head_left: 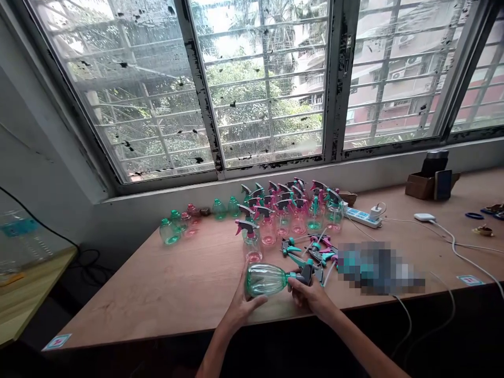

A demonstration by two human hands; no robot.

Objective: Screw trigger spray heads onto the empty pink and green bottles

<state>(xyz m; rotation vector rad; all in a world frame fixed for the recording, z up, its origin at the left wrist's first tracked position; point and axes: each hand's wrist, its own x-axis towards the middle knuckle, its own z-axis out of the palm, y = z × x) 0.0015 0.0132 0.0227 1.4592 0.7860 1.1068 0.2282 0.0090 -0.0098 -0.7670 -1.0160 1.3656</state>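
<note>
A clear green spray bottle [265, 279] lies on its side in the air just above the table's front edge. My left hand [238, 304] is closed round its base, with the thumb along the lower side. At the neck, my right hand [311, 295] grips the grey and teal trigger spray head [304, 274]. The head sits at the bottle's mouth; how tightly it is fitted, I cannot tell. Just behind my right hand lies a pile of loose trigger spray heads [315, 247], teal, pink and grey, with thin tubes.
Pink and green bottles with spray heads [283, 212] stand grouped near the window. Several headless bottles [170, 232] stand at the back left. To the right are a power strip [362, 215], white cables, a blurred patch [378, 268] and a cardboard box [419, 186] with a phone leaning.
</note>
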